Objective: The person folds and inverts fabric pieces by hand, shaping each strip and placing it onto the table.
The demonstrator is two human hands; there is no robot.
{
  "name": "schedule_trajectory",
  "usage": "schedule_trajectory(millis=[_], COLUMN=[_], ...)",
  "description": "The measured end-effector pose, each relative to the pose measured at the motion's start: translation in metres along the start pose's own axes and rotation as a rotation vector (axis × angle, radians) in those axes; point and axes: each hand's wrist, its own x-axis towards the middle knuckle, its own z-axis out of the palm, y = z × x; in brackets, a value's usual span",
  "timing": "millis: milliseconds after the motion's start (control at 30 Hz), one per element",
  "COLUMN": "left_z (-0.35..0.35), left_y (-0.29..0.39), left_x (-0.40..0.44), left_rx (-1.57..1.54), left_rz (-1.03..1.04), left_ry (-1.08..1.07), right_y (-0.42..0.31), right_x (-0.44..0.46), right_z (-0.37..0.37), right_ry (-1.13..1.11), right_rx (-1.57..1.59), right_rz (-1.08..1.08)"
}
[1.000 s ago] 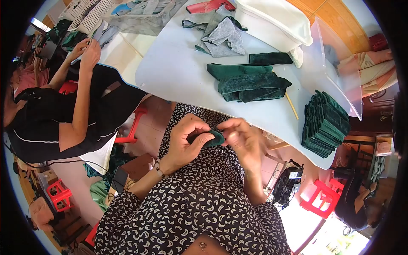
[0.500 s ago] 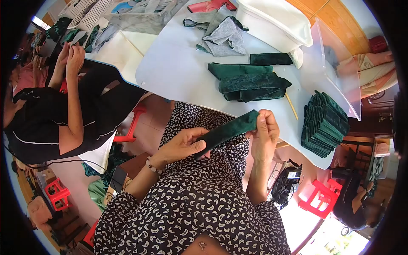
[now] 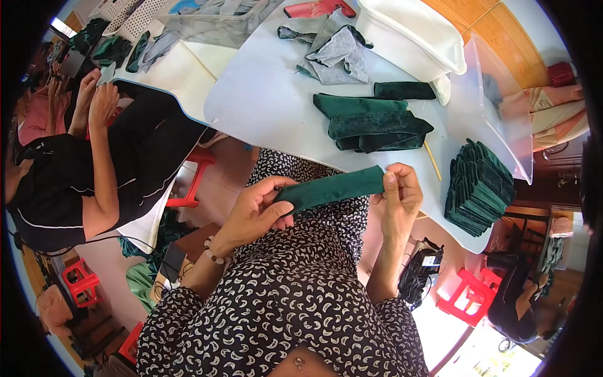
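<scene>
A flat strip of dark green velvet fabric (image 3: 330, 190) is stretched between my two hands, in front of the table edge and above my lap. My left hand (image 3: 254, 210) pinches its left end, thumb on top and fingers behind. At the other end, my right hand (image 3: 400, 191) holds the corner between thumb and fingers. Beyond the strip, a loose pile of green velvet pieces (image 3: 377, 129) lies on the table. A neat stack of folded green velvet strips (image 3: 479, 188) stands to the right, near the table's edge.
The pale table (image 3: 264, 94) also bears grey cloth scraps (image 3: 336, 56), a white plastic tub (image 3: 411, 34), a clear plastic bin (image 3: 487, 107) and a thin wooden stick (image 3: 433, 160). A co-worker in black (image 3: 69, 188) sits at the left. A red stool (image 3: 468, 295) stands behind right.
The velvet strip has turned closer to level and shows more of its broad face. My left hand has moved left and slightly up, and my right hand slightly right.
</scene>
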Motion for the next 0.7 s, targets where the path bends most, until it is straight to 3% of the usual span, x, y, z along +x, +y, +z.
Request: schedule_trajectory(millis=[133, 433, 500, 567, 633, 700], left_z=[0.010, 0.007, 0.007, 0.004, 0.023, 0.025], left_y=[-0.005, 0.004, 0.008, 0.017, 0.033, 0.034], left_x=[0.005, 0.004, 0.012, 0.028, 0.052, 0.066], left_rx=[-0.009, -0.015, -0.060, -0.033, 0.044, 0.155], left_rz=[0.081, 0.165, 0.142, 0.223, 0.377, 0.488], left_ry=[-0.052, 0.009, 0.018, 0.013, 0.136, 0.185], right_y=[-0.010, -0.003, -0.008, -0.029, -0.042, -0.047], right_x=[-0.005, 0.007, 0.015, 0.032, 0.057, 0.082], right_z=[0.009, -0.008, -0.011, -0.013, -0.013, -0.016], right_ry=[-0.155, -0.071, -0.040, 0.024, 0.087, 0.272], right_rx=[0.003, -0.144, -0.123, -0.189, -0.251, -0.695], right_rz=[0.076, 0.072, -0.003, -0.086, -0.172, -0.349])
